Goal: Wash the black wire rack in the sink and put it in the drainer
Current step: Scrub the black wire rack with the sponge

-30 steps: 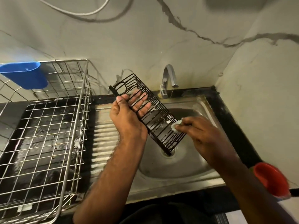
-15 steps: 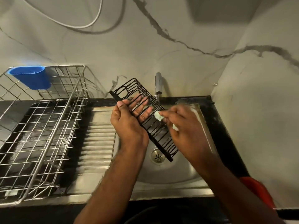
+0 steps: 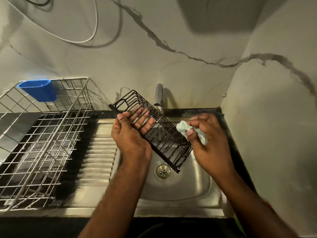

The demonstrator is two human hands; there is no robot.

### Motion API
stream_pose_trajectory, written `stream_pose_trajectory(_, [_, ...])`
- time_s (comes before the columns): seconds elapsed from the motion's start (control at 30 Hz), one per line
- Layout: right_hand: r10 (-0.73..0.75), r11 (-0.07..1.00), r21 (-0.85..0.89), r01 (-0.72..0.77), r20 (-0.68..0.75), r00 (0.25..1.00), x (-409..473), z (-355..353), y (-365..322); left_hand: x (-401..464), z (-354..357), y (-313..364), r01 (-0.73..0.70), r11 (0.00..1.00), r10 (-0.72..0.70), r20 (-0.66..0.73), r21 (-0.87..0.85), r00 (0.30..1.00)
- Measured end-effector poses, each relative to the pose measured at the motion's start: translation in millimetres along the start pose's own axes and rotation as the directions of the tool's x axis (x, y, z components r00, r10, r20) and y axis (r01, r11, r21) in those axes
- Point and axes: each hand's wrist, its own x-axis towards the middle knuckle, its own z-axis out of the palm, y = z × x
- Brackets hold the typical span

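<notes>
Over sink (image 3: 197,188), left hand (image 3: 130,134) holds black wire rack (image 3: 164,136).

Open drainer (image 3: 42,134) well left of the sink basin (image 3: 180,186); faucet (image 3: 158,95) just behind the black wire rack (image 3: 164,136).

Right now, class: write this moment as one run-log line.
step: scrubbing | left hand: holds black wire rack over steel sink | right hand: pinches pale cloth | steel wire drainer: waiting

Blue cup (image 3: 39,91) hooked far left of grip; tap (image 3: 158,96) just behind; white cable (image 3: 82,41) on wall above.
</notes>
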Motion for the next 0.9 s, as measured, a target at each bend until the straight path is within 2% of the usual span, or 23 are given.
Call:
stream_pose_trajectory(0.1, [0.05, 0.982, 0.178, -0.069, 0.11, 0.993, 11, 6, -14, -6, 3, -2, -0.004, 1.0, 0.004, 0.017, 0.012, 1.0])
stream_pose_trajectory(0.13, [0.066, 0.978, 0.187, -0.093, 0.145, 0.987, 12, 9, -16, -7, 3, -1, -0.006, 1.0, 0.005, 0.02, 0.012, 1.0])
stream_pose_trajectory(0.2, [0.079, 0.986, 0.129, -0.101, 0.169, 0.983, 11, 16, -18, -8, 4, 2, 0.001, 1.0, -0.001, 0.026, 0.009, 1.0])
stream_pose_trajectory(0.27, [0.052, 0.995, 0.08, -0.062, 0.12, 0.991, 9, 20, -21, -8, 3, 5, 0.0, 1.0, 0.0, 0.033, 0.007, 0.999])
stream_pose_trajectory(0.4, [-0.069, 0.995, -0.076, 0.069, 0.013, 0.998, 3, 23, -24, -7, 0, 12, -0.014, 1.0, 0.013, 0.038, 0.024, 0.999])
stream_pose_trajectory(0.47, [-0.16, 0.974, -0.156, 0.162, 0.024, 0.987, 0, 28, -23, -6, -1, 15, -0.019, 0.999, 0.018, 0.044, 0.026, 0.999])
stream_pose_trajectory(0.53, [-0.18, 0.966, -0.183, 0.185, 0.043, 0.983, -2, 33, -23, -5, -1, 19, -0.025, 0.999, 0.024, 0.047, 0.028, 0.999])
stream_pose_trajectory(0.67, [-0.035, 0.996, -0.071, 0.045, 0.131, 0.991, 0, 40, -32, -1, -2, 26, -0.043, 0.998, 0.04, 0.074, 0.039, 0.996])
stream_pose_trajectory(0.8, [0.028, 0.993, 0.115, -0.03, 0.022, 0.999, 7, 33, -44, -2, -3, 28, -0.074, 0.996, 0.069, 0.122, 0.04, 0.99])
stream_pose_trajectory(0.9, [0.022, 0.988, 0.149, -0.03, 0.051, 0.998, 14, 29, -43, -4, -3, 29, -0.049, 0.998, 0.045, 0.121, 0.038, 0.992])
